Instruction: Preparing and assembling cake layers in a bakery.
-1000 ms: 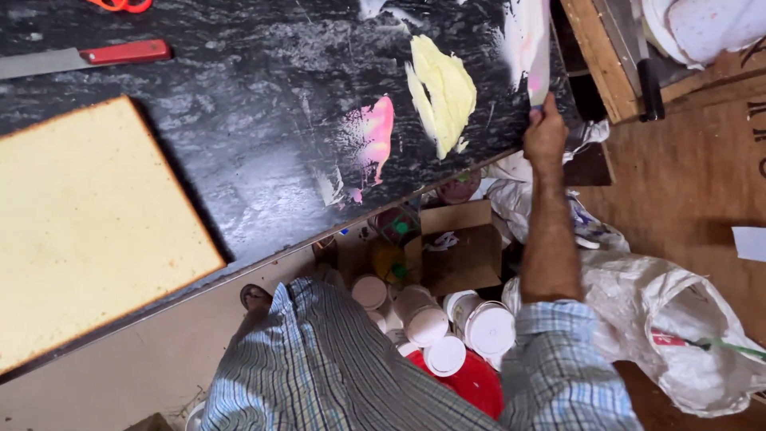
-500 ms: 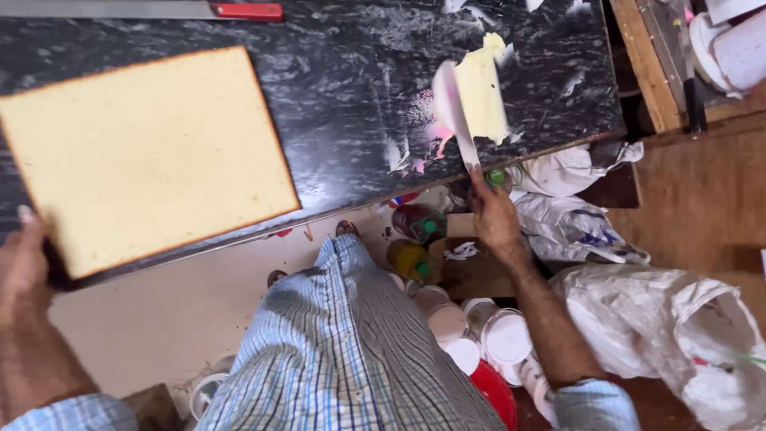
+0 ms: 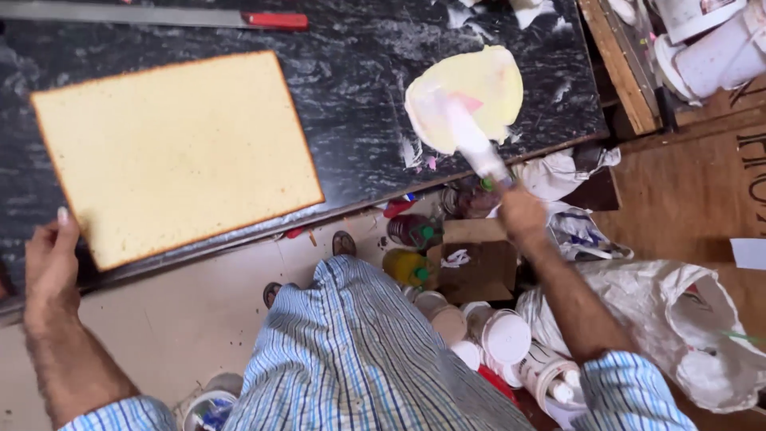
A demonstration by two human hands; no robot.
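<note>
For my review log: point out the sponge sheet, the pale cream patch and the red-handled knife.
sponge sheet (image 3: 175,152), head view, middle of top face
cream patch (image 3: 479,84), head view, yellow centre
red-handled knife (image 3: 275,20), head view, red handle

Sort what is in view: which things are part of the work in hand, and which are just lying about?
In use:
right hand holding white-smeared palette knife
pale yellow cream patch on black marble counter
left hand at rectangular yellow sponge sheet

Lying about:
red-handled long knife
white tubs on floor
white plastic sack

Brown cardboard box (image 3: 477,267) on floor beside white tubs (image 3: 504,335).
</note>
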